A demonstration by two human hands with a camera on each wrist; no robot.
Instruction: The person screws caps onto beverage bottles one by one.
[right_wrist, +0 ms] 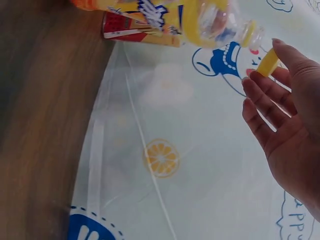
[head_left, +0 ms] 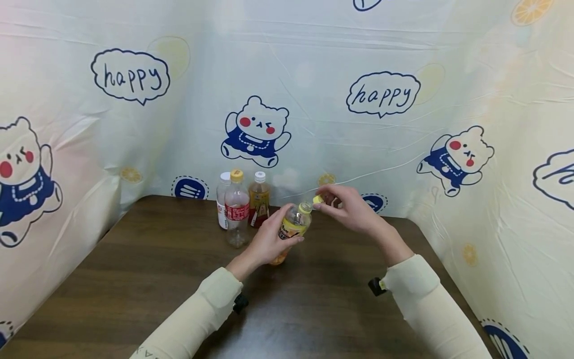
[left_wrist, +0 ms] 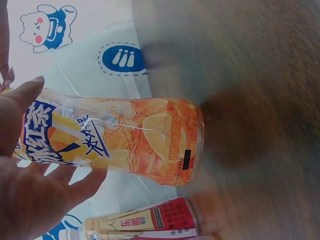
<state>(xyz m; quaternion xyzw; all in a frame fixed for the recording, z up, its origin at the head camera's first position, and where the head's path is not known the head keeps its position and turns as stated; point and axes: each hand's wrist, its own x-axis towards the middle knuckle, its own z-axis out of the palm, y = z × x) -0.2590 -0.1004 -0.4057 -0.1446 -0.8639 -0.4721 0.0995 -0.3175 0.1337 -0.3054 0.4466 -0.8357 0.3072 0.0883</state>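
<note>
My left hand [head_left: 270, 238] grips a plastic drink bottle [left_wrist: 135, 135] with a yellow and orange label. The bottle leans to the right in the head view, and its bare mouth [right_wrist: 251, 35] shows a yellow ring below the thread. Just right of the mouth, my right hand [head_left: 347, 207] pinches a yellow bottle cap [right_wrist: 267, 62] between thumb and fingers. Cap and mouth are a small distance apart. In the left wrist view the label wraps the lower body, with my thumb on one side and fingers on the other.
Behind and left of my left hand stand a clear bottle [head_left: 237, 229] with a yellow cap, a white-capped bottle [head_left: 221, 202] and an amber bottle [head_left: 259, 197]. They are on a dark wooden table [head_left: 112, 279]. A printed curtain [head_left: 314, 65] hangs behind the table and at its sides.
</note>
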